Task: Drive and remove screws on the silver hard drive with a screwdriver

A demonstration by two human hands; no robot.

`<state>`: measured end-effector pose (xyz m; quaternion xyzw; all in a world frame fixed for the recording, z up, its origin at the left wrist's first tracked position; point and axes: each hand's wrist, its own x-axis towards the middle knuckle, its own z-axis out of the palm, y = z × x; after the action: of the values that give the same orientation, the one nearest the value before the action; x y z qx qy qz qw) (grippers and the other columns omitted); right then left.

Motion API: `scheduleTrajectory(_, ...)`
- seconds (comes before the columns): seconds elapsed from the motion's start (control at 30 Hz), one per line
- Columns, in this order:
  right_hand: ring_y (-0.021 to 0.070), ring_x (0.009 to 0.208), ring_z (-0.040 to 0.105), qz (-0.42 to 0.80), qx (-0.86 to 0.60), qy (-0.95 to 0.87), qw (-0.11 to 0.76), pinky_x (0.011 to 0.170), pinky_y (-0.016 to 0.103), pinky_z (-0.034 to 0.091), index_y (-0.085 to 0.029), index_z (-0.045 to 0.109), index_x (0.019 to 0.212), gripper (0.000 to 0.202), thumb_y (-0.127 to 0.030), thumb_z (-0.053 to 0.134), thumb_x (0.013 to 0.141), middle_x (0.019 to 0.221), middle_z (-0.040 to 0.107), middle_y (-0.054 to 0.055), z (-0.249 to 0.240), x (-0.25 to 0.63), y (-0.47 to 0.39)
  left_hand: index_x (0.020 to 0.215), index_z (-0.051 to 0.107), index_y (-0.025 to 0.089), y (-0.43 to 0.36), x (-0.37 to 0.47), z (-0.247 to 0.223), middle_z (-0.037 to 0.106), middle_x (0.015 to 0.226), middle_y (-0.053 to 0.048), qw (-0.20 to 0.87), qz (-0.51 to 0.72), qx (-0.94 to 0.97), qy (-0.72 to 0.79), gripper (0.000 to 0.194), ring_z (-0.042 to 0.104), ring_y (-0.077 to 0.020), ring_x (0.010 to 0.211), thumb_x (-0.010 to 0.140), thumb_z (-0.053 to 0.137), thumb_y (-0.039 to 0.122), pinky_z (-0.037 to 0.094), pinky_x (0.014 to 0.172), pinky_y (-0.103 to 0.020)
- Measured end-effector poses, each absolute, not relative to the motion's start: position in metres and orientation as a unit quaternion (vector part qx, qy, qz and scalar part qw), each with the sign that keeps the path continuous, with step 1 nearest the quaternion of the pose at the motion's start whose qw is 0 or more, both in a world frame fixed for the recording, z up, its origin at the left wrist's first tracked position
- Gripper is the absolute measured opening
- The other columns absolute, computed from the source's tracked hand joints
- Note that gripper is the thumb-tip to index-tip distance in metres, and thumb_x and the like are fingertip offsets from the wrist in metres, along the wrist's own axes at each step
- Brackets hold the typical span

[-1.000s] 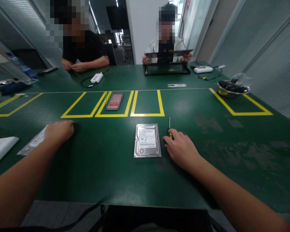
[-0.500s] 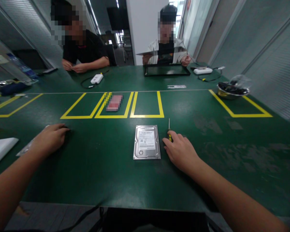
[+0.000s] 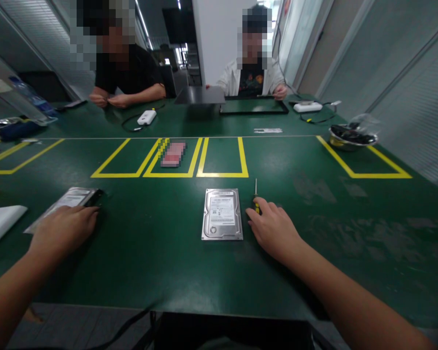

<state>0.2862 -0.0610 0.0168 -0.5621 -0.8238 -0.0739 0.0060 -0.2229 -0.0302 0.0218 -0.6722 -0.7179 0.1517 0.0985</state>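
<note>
A silver hard drive (image 3: pixel 222 215) with a white label lies flat on the green table (image 3: pixel 149 262). Just right of it, my right hand (image 3: pixel 273 223) rests with its fingers round the black and yellow handle of a screwdriver (image 3: pixel 256 194), whose shaft points away from me. At the left, my left hand (image 3: pixel 65 226) lies over the near side of a bagged drive-like item (image 3: pixel 75 196). Its fingers bend toward the item's right end, and their tips are partly hidden, so I cannot make out a grip.
Yellow tape outlines (image 3: pixel 222 175) cross the table, one around a blurred red item (image 3: pixel 173 154). A metal bowl (image 3: pixel 352 141) of dark parts stands back right, a white object (image 3: pixel 3 223) far left. Two people sit opposite, one with a dark panel (image 3: pixel 200 95) and a black frame (image 3: pixel 253 113).
My left hand has moved back toward me, uncovering the bagged item. Across the table, the dark panel has moved left, away from the frame. My right hand has stayed still.
</note>
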Motion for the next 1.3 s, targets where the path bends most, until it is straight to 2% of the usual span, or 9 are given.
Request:
scheduleTrajectory(0.13,0.0305,0.108,0.058,-0.072,-0.561,-0.825,0.002,0.084,0.043,0.048,-0.022,0.064,0.114,0.026,-0.026,0.046,0.095,0.140,0.051,0.016,0.017,0.286,-0.061,0.127,0.065,0.012,-0.036,-0.206,0.033,0.068,0.119,-0.021,0.099,0.191,-0.675,-0.706,0.058,0.064,-0.0360,0.102,0.098,0.022,0.037,0.045,0.078,-0.038)
scheduleTrajectory(0.3,0.0306,0.108,0.058,-0.073,-0.560,-0.825,0.006,0.085,0.044,0.048,-0.022,0.064,0.114,0.026,-0.026,0.046,0.095,0.140,0.051,0.016,0.016,0.287,-0.062,0.127,0.062,0.010,-0.039,-0.198,0.040,0.066,0.122,-0.021,0.079,0.182,-0.655,-0.729,0.058,0.064,-0.0329,0.103,0.099,0.019,0.036,0.042,0.074,-0.030)
scheduleTrajectory(0.5,0.0309,0.107,0.059,-0.074,-0.559,-0.826,0.011,0.084,0.043,0.049,-0.021,0.064,0.113,0.026,-0.026,0.046,0.095,0.139,0.052,0.016,0.015,0.287,-0.062,0.110,0.063,0.010,-0.038,-0.198,0.041,0.067,0.107,-0.020,0.085,0.184,-0.667,-0.717,0.050,0.062,-0.0295,0.091,0.099,0.019,0.031,0.038,0.069,-0.028)
scheduleTrajectory(0.6,0.0312,0.107,0.059,-0.076,-0.560,-0.825,0.011,0.084,0.044,0.049,-0.021,0.064,0.113,0.026,-0.026,0.046,0.095,0.139,0.052,0.016,0.014,0.287,-0.062,0.099,0.057,0.013,-0.038,-0.198,0.040,0.064,0.098,-0.016,0.131,0.167,-0.676,-0.705,0.040,0.057,-0.0269,0.088,0.099,0.021,0.032,0.037,0.071,-0.029)
scheduleTrajectory(0.7,0.0310,0.106,0.059,-0.074,-0.559,-0.826,0.011,0.083,0.044,0.049,-0.022,0.064,0.112,0.025,-0.027,0.046,0.095,0.139,0.052,0.015,0.014,0.287,-0.062,0.089,0.047,0.017,-0.037,-0.186,0.041,0.057,0.085,-0.010,0.128,0.086,-0.678,-0.719,0.028,0.053,-0.0238,0.081,0.099,0.025,0.032,0.036,0.071,-0.028)
scheduleTrajectory(0.87,0.0304,0.107,0.059,-0.074,-0.560,-0.825,0.013,0.085,0.043,0.048,-0.022,0.064,0.113,0.026,-0.027,0.047,0.095,0.139,0.052,0.015,0.014,0.287,-0.062,0.079,0.037,0.021,-0.041,-0.130,0.046,0.042,0.071,0.001,0.017,-0.044,-0.715,-0.698,0.024,0.046,-0.0171,0.068,0.099,0.030,0.031,0.030,0.065,-0.025)
scheduleTrajectory(1.0,0.0301,0.106,0.059,-0.073,-0.561,-0.825,0.012,0.084,0.043,0.048,-0.022,0.064,0.113,0.026,-0.027,0.046,0.095,0.139,0.052,0.015,0.014,0.287,-0.061,0.089,0.051,0.019,-0.043,-0.081,0.043,0.052,0.074,0.002,-0.113,-0.113,-0.772,-0.615,0.028,0.051,-0.0153,0.069,0.099,0.037,0.040,0.035,0.067,-0.025)
scheduleTrajectory(1.1,0.0301,0.104,0.059,-0.073,-0.563,-0.823,0.011,0.082,0.042,0.048,-0.022,0.064,0.112,0.025,-0.028,0.047,0.095,0.138,0.053,0.015,0.014,0.287,-0.061,0.089,0.056,0.018,-0.043,-0.048,0.044,0.058,0.077,0.000,-0.184,-0.170,-0.788,-0.563,0.030,0.054,-0.0146,0.069,0.096,0.045,0.045,0.038,0.063,-0.025)
scheduleTrajectory(1.3,0.0291,0.103,0.060,-0.058,-0.566,-0.822,0.022,0.082,0.041,0.047,-0.021,0.064,0.112,0.025,-0.027,0.048,0.094,0.136,0.053,0.016,0.016,0.288,-0.061,0.087,0.061,0.017,-0.043,0.016,0.048,0.061,0.079,0.000,-0.324,-0.280,-0.775,-0.464,0.018,0.057,-0.0121,0.072,0.092,0.059,0.034,0.044,0.065,-0.024)
